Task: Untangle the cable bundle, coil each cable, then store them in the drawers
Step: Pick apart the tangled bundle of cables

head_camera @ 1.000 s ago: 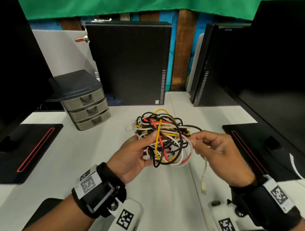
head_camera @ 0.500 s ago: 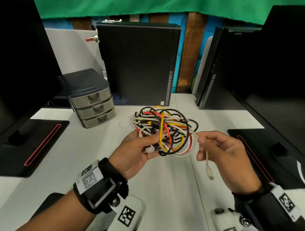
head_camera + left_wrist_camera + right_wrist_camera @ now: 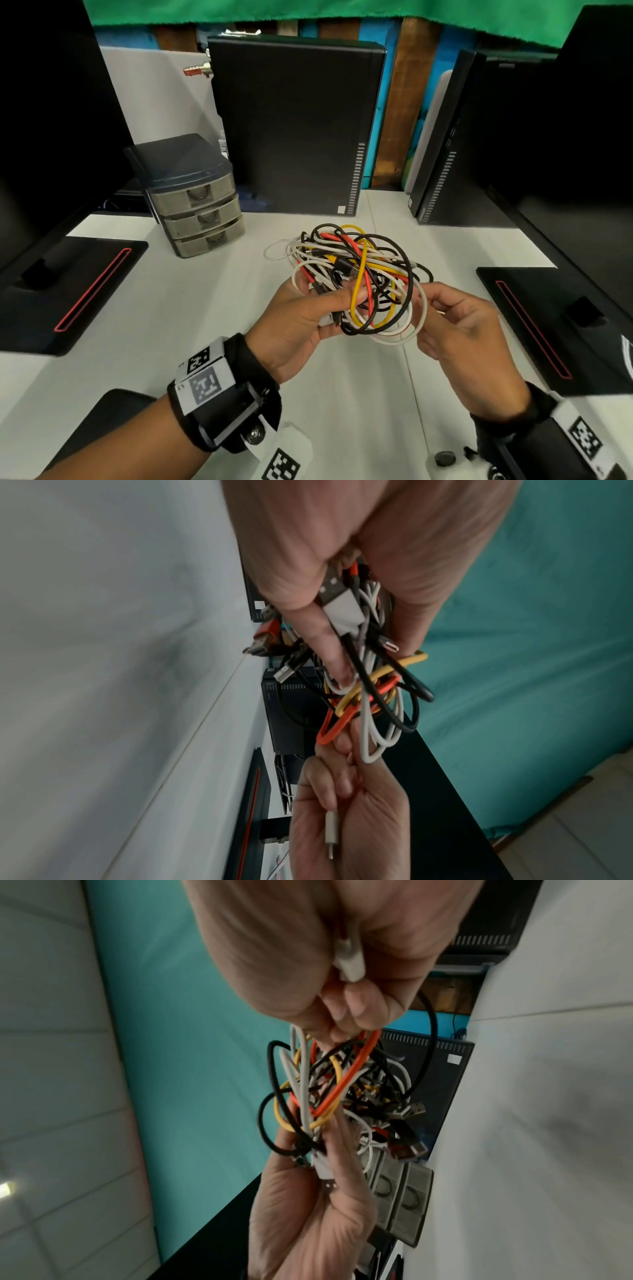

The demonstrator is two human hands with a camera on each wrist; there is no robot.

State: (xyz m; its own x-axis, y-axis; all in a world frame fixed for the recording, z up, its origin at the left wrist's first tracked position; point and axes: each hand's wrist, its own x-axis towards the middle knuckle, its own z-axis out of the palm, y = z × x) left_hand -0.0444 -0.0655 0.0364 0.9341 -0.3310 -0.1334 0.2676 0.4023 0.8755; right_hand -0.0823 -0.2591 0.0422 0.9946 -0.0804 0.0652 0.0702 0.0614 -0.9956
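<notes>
A tangled cable bundle of black, white, yellow and red cables hangs above the white table. My left hand grips its left side, thumb across the strands; a white USB plug lies under its fingers. My right hand pinches a white cable at the bundle's right edge, and that cable's white plug lies in its palm. The same bundle shows between both hands in the right wrist view. A grey three-drawer unit stands at the back left, all drawers closed.
Two black computer towers stand at the back. Black monitor bases with red stripes flank the work area, with dark monitors above them on both sides.
My right hand has come back in against the bundle, and the white cable's plug that dangled below it is now gathered into the palm. The left hand keeps its grip on the bundle.
</notes>
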